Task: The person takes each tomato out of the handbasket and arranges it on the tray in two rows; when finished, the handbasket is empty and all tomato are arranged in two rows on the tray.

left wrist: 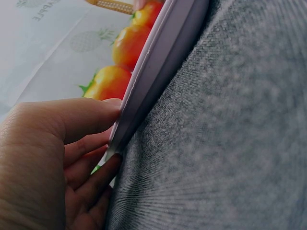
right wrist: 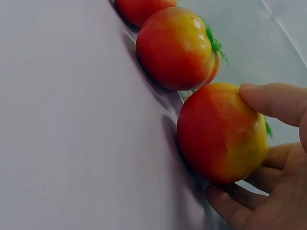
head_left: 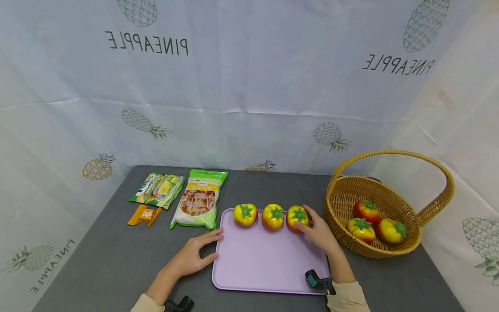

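On a lilac tray [head_left: 269, 260], three red-and-yellow tomatoes with green leafy tops stand in a row along the far rim: a left tomato [head_left: 245, 215], a middle tomato [head_left: 272, 217] and a right tomato [head_left: 297, 218]. My right hand [head_left: 321, 234] holds the right tomato between thumb and fingers; in the right wrist view this tomato [right wrist: 220, 134] sits beside the others, at the tray's edge. My left hand [head_left: 192, 255] rests against the tray's left rim, with thumb and fingertips touching it. In the left wrist view the thumb [left wrist: 91, 117] meets the rim.
Right of the tray stands a wicker basket [head_left: 335, 225] with a tall handle and three more tomatoes inside. Back left lie a green-and-white food bag [head_left: 199, 199], a green-and-yellow packet [head_left: 157, 190] and a small orange packet [head_left: 144, 215] on the grey table [head_left: 117, 260].
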`<action>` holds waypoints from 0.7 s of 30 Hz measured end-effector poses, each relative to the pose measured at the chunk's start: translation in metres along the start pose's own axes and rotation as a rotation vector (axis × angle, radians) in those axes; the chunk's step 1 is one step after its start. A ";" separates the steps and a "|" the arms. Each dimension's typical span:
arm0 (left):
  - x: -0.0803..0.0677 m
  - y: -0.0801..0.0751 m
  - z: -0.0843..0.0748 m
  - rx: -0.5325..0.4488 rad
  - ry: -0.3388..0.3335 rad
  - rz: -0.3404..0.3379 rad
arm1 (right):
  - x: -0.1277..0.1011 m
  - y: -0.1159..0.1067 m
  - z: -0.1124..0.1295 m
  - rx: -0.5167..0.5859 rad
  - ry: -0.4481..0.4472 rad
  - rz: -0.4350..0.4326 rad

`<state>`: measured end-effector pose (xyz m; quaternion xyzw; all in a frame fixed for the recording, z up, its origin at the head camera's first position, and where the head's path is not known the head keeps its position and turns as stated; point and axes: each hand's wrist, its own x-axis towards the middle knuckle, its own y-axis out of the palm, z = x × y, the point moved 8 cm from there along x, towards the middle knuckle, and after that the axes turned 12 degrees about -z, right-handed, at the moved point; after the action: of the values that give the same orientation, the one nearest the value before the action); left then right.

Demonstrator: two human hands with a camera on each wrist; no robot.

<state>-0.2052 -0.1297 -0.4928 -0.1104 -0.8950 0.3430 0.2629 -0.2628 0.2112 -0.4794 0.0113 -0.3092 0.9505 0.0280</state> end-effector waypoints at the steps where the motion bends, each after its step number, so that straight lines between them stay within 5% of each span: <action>1: 0.000 0.000 0.000 0.002 0.003 0.000 | 0.000 0.000 -0.001 -0.004 0.005 0.007; 21: 0.001 -0.001 -0.001 0.003 -0.005 0.004 | -0.001 0.000 0.000 0.034 0.013 0.035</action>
<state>-0.2055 -0.1289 -0.4911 -0.1109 -0.8950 0.3451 0.2600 -0.2618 0.2109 -0.4791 0.0003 -0.2928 0.9561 0.0131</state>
